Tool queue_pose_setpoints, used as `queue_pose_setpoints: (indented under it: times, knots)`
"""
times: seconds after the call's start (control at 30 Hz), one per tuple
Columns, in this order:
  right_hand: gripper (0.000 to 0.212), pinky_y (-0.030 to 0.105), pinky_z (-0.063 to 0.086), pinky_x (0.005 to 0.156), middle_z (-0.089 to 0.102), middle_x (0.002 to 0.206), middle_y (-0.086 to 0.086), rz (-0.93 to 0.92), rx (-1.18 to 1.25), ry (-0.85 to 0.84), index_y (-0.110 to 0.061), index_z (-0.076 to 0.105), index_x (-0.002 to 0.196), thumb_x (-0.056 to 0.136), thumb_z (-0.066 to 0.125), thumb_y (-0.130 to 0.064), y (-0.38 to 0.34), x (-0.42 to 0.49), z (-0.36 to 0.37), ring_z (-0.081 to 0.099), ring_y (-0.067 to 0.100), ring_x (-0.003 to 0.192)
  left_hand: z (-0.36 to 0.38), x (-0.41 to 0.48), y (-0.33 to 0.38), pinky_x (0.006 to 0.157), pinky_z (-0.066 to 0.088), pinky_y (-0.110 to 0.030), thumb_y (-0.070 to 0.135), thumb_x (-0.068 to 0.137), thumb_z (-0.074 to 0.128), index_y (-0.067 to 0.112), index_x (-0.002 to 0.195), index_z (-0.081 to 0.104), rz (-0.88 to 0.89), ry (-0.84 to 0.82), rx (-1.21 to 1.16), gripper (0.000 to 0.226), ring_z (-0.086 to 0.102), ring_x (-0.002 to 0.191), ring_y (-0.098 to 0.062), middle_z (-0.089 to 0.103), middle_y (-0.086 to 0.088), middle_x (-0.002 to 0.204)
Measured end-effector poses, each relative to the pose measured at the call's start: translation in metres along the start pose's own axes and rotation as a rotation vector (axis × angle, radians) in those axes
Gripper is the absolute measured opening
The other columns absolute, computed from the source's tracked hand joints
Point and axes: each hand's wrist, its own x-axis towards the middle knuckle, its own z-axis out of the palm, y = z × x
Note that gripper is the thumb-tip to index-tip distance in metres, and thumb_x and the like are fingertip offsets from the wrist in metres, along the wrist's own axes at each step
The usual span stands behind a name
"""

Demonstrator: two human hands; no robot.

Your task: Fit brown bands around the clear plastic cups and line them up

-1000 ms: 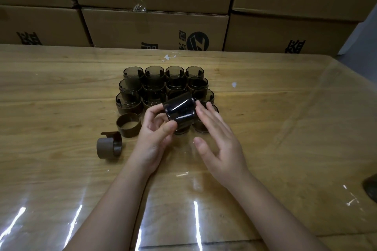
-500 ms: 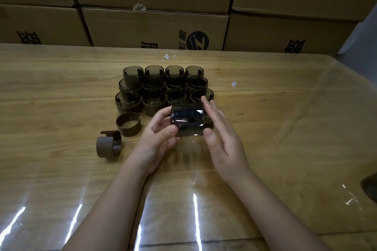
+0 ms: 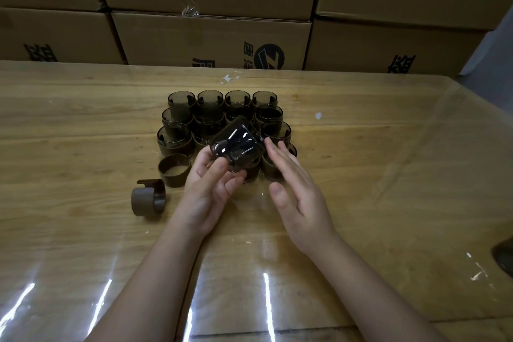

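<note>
left hand (image 3: 211, 183) pinches cup (image 3: 236, 147), tilted above the rows (image 3: 211, 103), likely to check its band's seat | right hand (image 3: 294, 189) flat-fingered, holding nothing, just beside cup, probably steadying | spare bands (image 3: 174, 178) on bench (image 3: 374, 147), left, within reach

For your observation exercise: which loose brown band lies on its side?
The leftmost band, nearest the camera; the other loose band stands with its opening upward.
</note>
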Motion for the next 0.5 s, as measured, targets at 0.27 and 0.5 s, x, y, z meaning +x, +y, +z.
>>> queue_pose_setpoints:
  times: [0.27,0.5]
  knots:
    - [0.058,0.022,0.023,0.116,0.040,0.150,-0.004,-0.086,-0.058,0.040,-0.013,0.040,0.142,0.099,0.033,-0.052,-0.0017,-0.0008,-0.0010,0.026,0.013,0.146,0.0030,-0.0001,-0.0009,0.071,0.056,-0.026,0.043,0.042,0.094,0.022,0.111,0.051,0.066,0.072,0.102,0.084,0.068,0.090,-0.017,0.068,0.000,0.100]
    - [0.058,0.024,0.023,0.117,0.038,0.152,-0.003,-0.080,-0.056,0.088,-0.013,0.038,0.144,0.100,0.032,-0.051,-0.0007,-0.0010,-0.0032,0.026,0.014,0.146,0.0054,-0.0022,-0.0006,0.063,0.054,-0.021,0.006,0.065,0.075,0.022,0.118,0.053,0.053,0.062,0.329,0.059,0.064,0.085,-0.012,0.060,-0.005,0.103]
